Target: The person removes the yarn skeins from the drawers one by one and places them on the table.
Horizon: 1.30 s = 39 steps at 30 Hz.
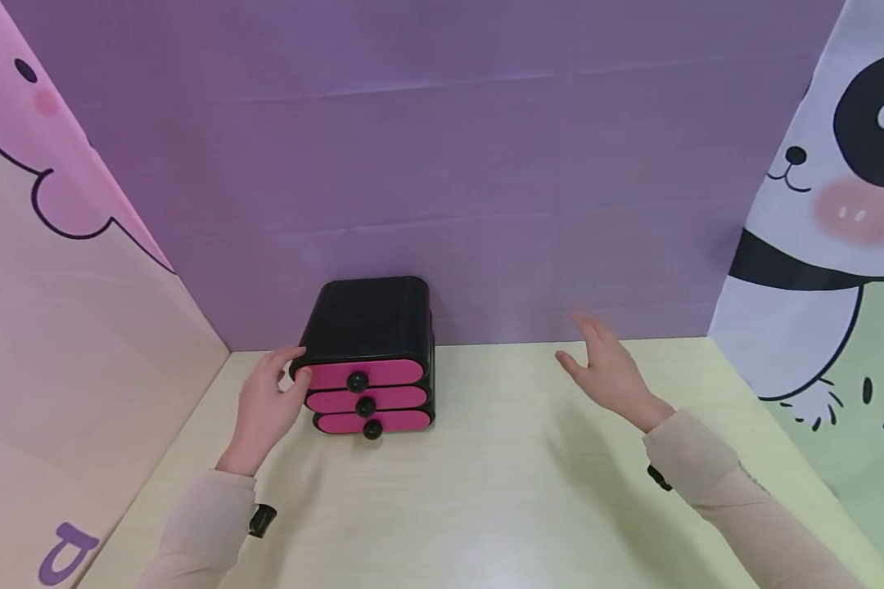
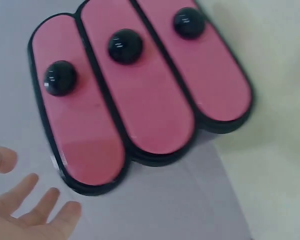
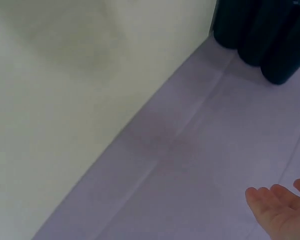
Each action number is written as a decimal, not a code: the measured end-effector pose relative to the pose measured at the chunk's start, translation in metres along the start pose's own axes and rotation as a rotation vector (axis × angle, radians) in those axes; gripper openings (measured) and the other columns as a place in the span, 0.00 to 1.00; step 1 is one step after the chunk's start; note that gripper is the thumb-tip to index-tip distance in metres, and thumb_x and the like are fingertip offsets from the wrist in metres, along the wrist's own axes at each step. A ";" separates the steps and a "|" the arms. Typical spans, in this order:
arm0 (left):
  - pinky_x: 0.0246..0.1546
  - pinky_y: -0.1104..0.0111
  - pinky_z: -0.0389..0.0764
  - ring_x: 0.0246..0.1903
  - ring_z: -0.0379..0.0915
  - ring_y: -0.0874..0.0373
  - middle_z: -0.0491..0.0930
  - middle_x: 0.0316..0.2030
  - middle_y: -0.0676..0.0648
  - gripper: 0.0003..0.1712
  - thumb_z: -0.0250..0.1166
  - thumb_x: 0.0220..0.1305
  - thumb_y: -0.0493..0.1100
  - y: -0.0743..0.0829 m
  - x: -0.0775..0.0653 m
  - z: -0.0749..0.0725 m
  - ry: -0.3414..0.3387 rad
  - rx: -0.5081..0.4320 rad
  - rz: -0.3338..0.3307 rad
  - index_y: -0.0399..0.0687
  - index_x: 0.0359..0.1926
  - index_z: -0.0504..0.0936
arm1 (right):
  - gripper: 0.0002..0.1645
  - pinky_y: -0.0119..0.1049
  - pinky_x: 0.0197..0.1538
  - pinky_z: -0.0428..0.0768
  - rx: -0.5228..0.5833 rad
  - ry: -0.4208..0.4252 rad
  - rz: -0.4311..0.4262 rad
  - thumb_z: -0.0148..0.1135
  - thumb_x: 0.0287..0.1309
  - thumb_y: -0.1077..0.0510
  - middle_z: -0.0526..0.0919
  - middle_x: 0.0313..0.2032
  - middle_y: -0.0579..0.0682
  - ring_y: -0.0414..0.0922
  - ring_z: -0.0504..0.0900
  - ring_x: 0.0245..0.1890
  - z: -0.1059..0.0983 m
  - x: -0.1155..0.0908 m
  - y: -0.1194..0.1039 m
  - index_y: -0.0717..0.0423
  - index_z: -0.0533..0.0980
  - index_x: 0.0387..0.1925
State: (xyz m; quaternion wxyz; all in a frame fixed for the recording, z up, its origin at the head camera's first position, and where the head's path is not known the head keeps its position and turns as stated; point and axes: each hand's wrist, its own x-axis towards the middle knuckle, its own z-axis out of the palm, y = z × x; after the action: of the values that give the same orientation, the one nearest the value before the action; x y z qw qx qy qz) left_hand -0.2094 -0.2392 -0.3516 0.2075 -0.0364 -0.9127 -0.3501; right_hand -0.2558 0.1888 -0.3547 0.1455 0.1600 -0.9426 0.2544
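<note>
A small black drawer unit [image 1: 368, 319] with pink fronts stands on the table towards its back left. Its three drawers are stacked and closed, each with a round black knob [image 1: 357, 382]. At the unit's upper left corner is my left hand [image 1: 265, 405], thumb and fingers spread apart around that corner. In the left wrist view the same fingers [image 2: 49, 200] are beside the end of the top drawer front [image 2: 89, 145], holding nothing. My right hand [image 1: 611, 376] hovers over the right part of the table, fingers extended and nothing in it.
The pale table [image 1: 486, 491] meets a purple cloth wall [image 1: 501, 204] right behind the unit. A pink and cream printed panel [image 1: 59, 327] closes off the left side, and a panda-printed panel [image 1: 818, 245] the right.
</note>
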 end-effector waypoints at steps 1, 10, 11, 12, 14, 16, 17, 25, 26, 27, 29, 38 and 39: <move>0.55 0.47 0.67 0.59 0.61 0.37 0.64 0.61 0.33 0.23 0.52 0.65 0.40 -0.004 -0.001 0.000 0.000 -0.008 0.003 0.33 0.58 0.69 | 0.38 0.57 0.62 0.62 0.013 -0.001 0.003 0.55 0.60 0.53 0.60 0.64 0.65 0.62 0.58 0.64 0.004 -0.002 -0.001 0.66 0.55 0.65; 0.62 0.45 0.56 0.68 0.44 0.38 0.42 0.71 0.40 0.36 0.50 0.68 0.50 -0.046 0.013 -0.007 -0.101 -0.126 -0.029 0.39 0.69 0.51 | 0.37 0.55 0.61 0.64 0.134 0.007 -0.034 0.57 0.59 0.54 0.64 0.62 0.64 0.59 0.63 0.63 0.051 -0.014 -0.013 0.66 0.58 0.65; 0.63 0.47 0.55 0.68 0.43 0.39 0.40 0.71 0.41 0.36 0.50 0.68 0.50 -0.049 0.017 -0.007 -0.116 -0.155 -0.040 0.39 0.70 0.49 | 0.37 0.55 0.61 0.65 0.149 0.004 -0.035 0.57 0.59 0.54 0.63 0.63 0.63 0.59 0.63 0.63 0.056 -0.014 -0.015 0.65 0.58 0.65; 0.64 0.48 0.54 0.69 0.41 0.40 0.39 0.72 0.41 0.36 0.49 0.68 0.49 -0.052 0.020 -0.008 -0.130 -0.187 -0.051 0.39 0.70 0.49 | 0.37 0.55 0.61 0.65 0.163 0.003 -0.035 0.57 0.59 0.54 0.63 0.63 0.63 0.59 0.63 0.63 0.059 -0.014 -0.018 0.65 0.57 0.65; 0.66 0.48 0.51 0.69 0.38 0.41 0.37 0.72 0.41 0.36 0.48 0.69 0.50 -0.057 0.027 -0.008 -0.166 -0.237 -0.078 0.40 0.70 0.47 | 0.37 0.54 0.62 0.64 0.189 0.001 -0.034 0.57 0.59 0.53 0.64 0.63 0.62 0.58 0.63 0.63 0.065 -0.012 -0.023 0.64 0.58 0.65; 0.66 0.48 0.49 0.70 0.36 0.42 0.39 0.71 0.40 0.36 0.46 0.70 0.51 -0.059 0.035 -0.007 -0.206 -0.282 -0.106 0.41 0.71 0.45 | 0.37 0.54 0.62 0.64 0.205 -0.003 -0.033 0.57 0.59 0.53 0.64 0.63 0.61 0.57 0.63 0.64 0.069 -0.010 -0.028 0.64 0.58 0.65; 0.66 0.48 0.48 0.70 0.36 0.42 0.39 0.71 0.39 0.36 0.45 0.70 0.52 -0.060 0.038 -0.007 -0.230 -0.301 -0.120 0.41 0.71 0.44 | 0.37 0.53 0.62 0.64 0.215 -0.005 -0.032 0.57 0.59 0.53 0.64 0.63 0.61 0.57 0.63 0.64 0.071 -0.008 -0.031 0.63 0.58 0.65; 0.69 0.51 0.43 0.71 0.33 0.47 0.41 0.71 0.42 0.36 0.46 0.70 0.52 -0.058 0.053 0.000 -0.318 -0.511 -0.215 0.44 0.71 0.46 | 0.37 0.53 0.63 0.64 0.250 -0.001 -0.039 0.56 0.60 0.53 0.62 0.64 0.63 0.57 0.61 0.64 0.082 0.001 -0.043 0.65 0.57 0.66; 0.69 0.53 0.43 0.71 0.33 0.48 0.41 0.71 0.43 0.35 0.46 0.70 0.52 -0.057 0.053 0.001 -0.315 -0.539 -0.222 0.44 0.71 0.46 | 0.37 0.53 0.63 0.64 0.258 0.003 -0.034 0.56 0.60 0.53 0.61 0.64 0.63 0.57 0.61 0.64 0.083 0.001 -0.043 0.65 0.56 0.66; 0.69 0.54 0.43 0.71 0.33 0.49 0.41 0.71 0.43 0.35 0.46 0.70 0.51 -0.056 0.053 0.001 -0.312 -0.564 -0.230 0.44 0.71 0.46 | 0.37 0.52 0.62 0.65 0.268 0.006 -0.028 0.55 0.60 0.53 0.62 0.64 0.62 0.57 0.63 0.64 0.084 0.002 -0.043 0.64 0.56 0.66; 0.70 0.55 0.43 0.71 0.33 0.49 0.41 0.71 0.42 0.35 0.46 0.70 0.50 -0.053 0.053 0.003 -0.302 -0.603 -0.239 0.43 0.71 0.46 | 0.36 0.51 0.60 0.68 0.301 0.016 -0.025 0.55 0.60 0.54 0.62 0.64 0.61 0.57 0.66 0.61 0.086 0.003 -0.043 0.63 0.57 0.66; 0.70 0.54 0.44 0.71 0.35 0.49 0.43 0.71 0.43 0.35 0.47 0.70 0.50 -0.051 0.048 0.015 -0.301 -0.586 -0.253 0.45 0.71 0.47 | 0.32 0.45 0.62 0.68 0.562 0.006 -0.022 0.53 0.63 0.57 0.61 0.65 0.59 0.52 0.61 0.66 0.095 0.020 -0.052 0.61 0.58 0.66; 0.69 0.54 0.44 0.71 0.35 0.48 0.43 0.71 0.43 0.35 0.47 0.69 0.51 -0.051 0.048 0.016 -0.300 -0.583 -0.248 0.45 0.71 0.47 | 0.32 0.45 0.62 0.68 0.586 0.003 -0.011 0.53 0.63 0.57 0.62 0.65 0.59 0.52 0.61 0.66 0.095 0.023 -0.055 0.61 0.58 0.66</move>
State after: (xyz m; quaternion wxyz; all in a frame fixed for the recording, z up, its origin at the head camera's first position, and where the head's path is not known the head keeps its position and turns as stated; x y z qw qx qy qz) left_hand -0.2693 -0.2707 -0.3743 0.0079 -0.0341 -0.7921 -0.6093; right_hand -0.2744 0.0885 -0.4019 0.0957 0.1999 -0.8279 0.5153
